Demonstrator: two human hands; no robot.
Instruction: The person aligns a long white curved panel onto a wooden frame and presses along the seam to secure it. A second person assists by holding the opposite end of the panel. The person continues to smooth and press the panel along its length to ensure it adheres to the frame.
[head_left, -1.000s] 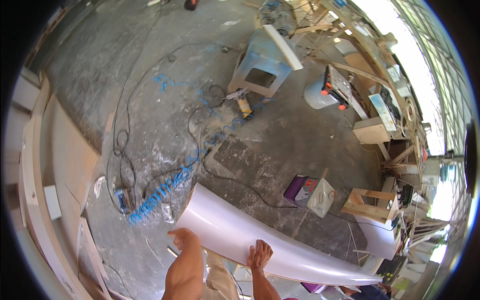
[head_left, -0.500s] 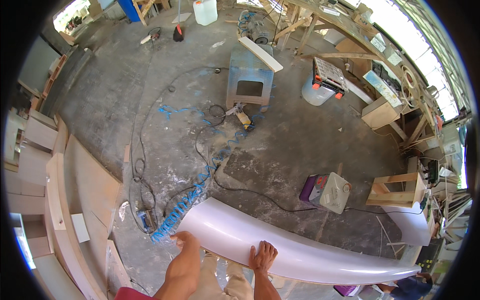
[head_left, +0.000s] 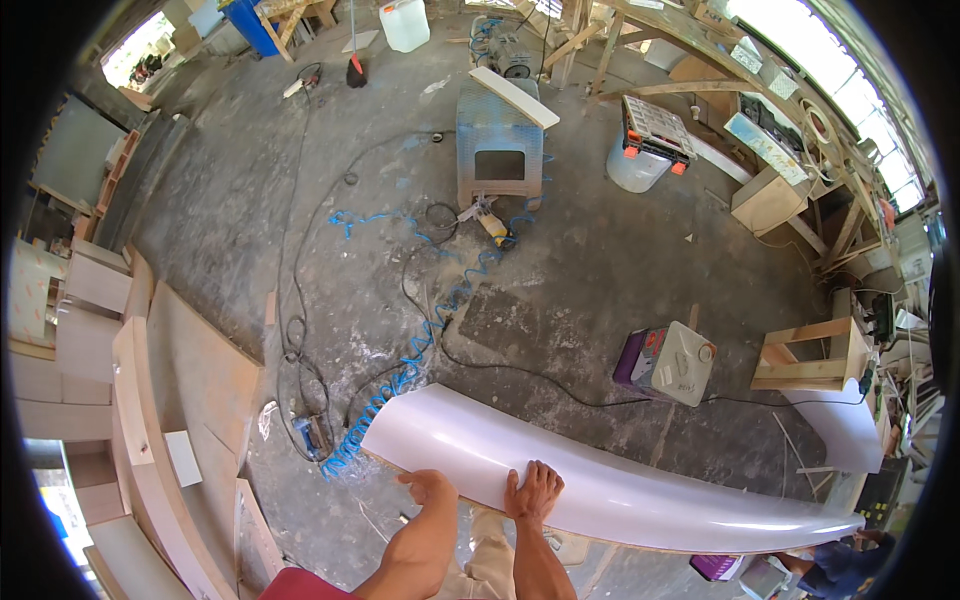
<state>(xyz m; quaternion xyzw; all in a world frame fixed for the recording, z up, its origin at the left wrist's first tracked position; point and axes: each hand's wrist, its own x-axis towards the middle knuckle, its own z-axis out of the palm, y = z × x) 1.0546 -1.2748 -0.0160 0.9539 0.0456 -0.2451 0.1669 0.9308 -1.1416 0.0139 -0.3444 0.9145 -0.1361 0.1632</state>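
Observation:
A long, glossy white curved panel (head_left: 620, 500) stretches across the lower middle, from the coiled blue air hose at its left end to the far right. My right hand (head_left: 535, 490) rests on its upper face near the close edge, fingers spread over the surface. At that same edge, farther left, is my left hand (head_left: 430, 487), loosely bent with a finger pointing left; some of its fingers are hidden. Another person (head_left: 845, 565) in dark clothing is by the panel's right end, one hand near its tip.
The blue coiled hose (head_left: 375, 415) and black cables run over the concrete floor. Beyond stand a blue plastic stool (head_left: 498, 130), a lidded bucket (head_left: 637, 165) and a purple-and-white container (head_left: 665, 362). Curved wooden pieces (head_left: 150, 450) lie at left; a wooden frame (head_left: 810, 355) stands at right.
My left hand has moved right along the panel's near edge, away from its left corner and closer to my right hand. My right hand stays on the panel. The view has shifted slightly.

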